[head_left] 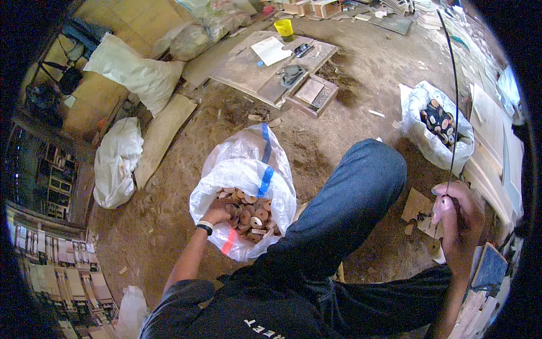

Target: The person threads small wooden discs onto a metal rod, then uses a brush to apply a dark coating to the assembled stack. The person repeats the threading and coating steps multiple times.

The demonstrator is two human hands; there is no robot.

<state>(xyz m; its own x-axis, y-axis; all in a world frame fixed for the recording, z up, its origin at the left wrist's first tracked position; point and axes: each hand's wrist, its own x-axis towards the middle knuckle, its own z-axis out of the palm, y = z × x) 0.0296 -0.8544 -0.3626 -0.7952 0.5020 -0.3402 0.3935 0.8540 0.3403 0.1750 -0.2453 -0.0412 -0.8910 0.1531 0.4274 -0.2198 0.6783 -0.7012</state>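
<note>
Round wooden discs (259,213), many with a center hole, fill the mouth of a white sack (226,175) with blue and red stripes, at the center of the frame. The left hand (217,212) reaches into the sack's left side, against the discs; its fingertips are hidden, so I cannot tell whether they grip any. A wristband (205,226) circles that wrist. The right hand (451,209), well apart at the lower right, pinches a thin dark rod (455,85) that runs up to the upper right of the frame. Behind the rod, a second white sack (413,113) holds dark and pale discs (437,120). A jeans-clad knee (372,169) rises between the hands. At upper center, a low board (243,68) carries white paper (271,51), a yellow cup (284,27) and a dark phone-like object (302,50); a shallow wooden box (313,93) sits at its lower right corner. Two closed white sacks (135,70) lie toward the upper left, near a plank (169,130).
</note>
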